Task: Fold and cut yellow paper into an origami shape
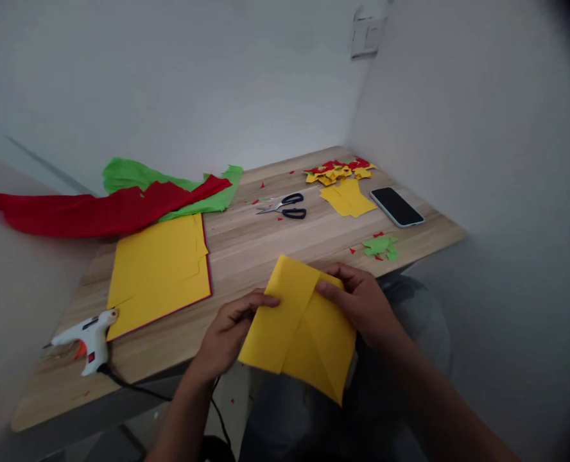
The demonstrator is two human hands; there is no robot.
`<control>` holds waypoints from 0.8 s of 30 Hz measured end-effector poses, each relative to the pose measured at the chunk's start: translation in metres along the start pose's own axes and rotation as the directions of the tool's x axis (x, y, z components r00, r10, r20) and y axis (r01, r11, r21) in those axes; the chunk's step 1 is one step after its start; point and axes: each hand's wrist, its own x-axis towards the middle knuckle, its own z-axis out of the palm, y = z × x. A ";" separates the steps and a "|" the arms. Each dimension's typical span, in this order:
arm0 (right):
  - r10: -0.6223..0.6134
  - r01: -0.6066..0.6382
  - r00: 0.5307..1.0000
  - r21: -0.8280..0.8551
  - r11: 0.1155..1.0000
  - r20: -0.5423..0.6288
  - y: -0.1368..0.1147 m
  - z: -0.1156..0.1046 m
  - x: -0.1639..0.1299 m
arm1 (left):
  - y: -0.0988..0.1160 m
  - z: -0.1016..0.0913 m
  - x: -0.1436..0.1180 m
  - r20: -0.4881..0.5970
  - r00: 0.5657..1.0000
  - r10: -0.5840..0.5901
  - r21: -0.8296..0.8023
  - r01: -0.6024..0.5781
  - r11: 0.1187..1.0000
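Both hands hold a folded piece of yellow paper (302,327) above my lap, at the table's front edge. My left hand (232,330) pinches its left side, thumb on top and the other fingers underneath. At the upper right, my right hand (359,298) grips the sheet, its thumb pressed on the face near a fold. Overlapping flaps and a diagonal crease show on the paper; its lower right corner points down. The fingers behind the sheet are mostly hidden.
On the wooden table (246,240) lie scissors (287,206), a phone (397,206), yellow cut pieces (347,197), green scraps (380,247) and a scrap pile (337,172). Leftward are yellow sheets (150,269), red crepe paper (97,215), green crepe paper (222,199) and a corded glue gun (92,337).
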 end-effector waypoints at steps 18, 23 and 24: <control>-0.143 0.164 0.983 -0.202 0.966 0.116 -0.022 0.003 -0.023 | 0.039 0.056 0.002 -0.179 0.980 -0.083 -0.062 0.073 0.995; -0.523 0.365 0.838 -0.554 0.748 -0.154 -0.008 0.005 -0.027 | 0.033 0.055 0.007 -0.320 0.947 -0.030 -0.108 -0.005 0.994; -0.510 0.372 0.850 -0.535 0.759 -0.133 -0.005 0.008 -0.029 | 0.030 0.056 0.008 -0.347 0.938 -0.014 -0.116 -0.028 0.993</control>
